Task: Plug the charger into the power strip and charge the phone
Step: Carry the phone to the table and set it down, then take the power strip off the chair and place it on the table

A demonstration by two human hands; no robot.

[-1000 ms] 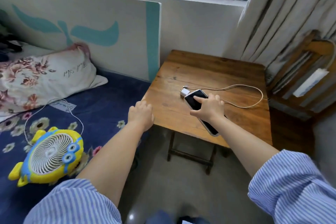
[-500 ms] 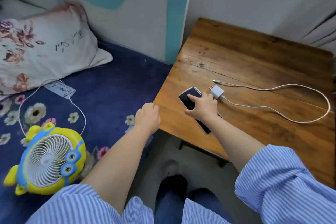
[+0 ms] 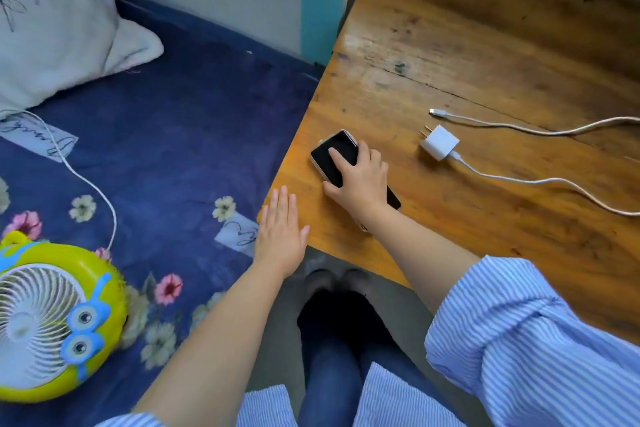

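Head view: right hand (image 3: 360,180) lies on the phone (image 3: 334,158), fingers curled over its edges, near the bench (image 3: 450,45) corner. Phone's long axis runs diagonal, far-left to near-right. Charger (image 3: 440,142) sits to the right of that hand, w/ prongs facing far-left; cable tip (image 3: 433,111) just beyond it. Left hand (image 3: 281,236) flat, fingers spread, empty, at bench edge; right is nearer. Count: 1 phone, 1 charger, 1 cable; power strip not in view
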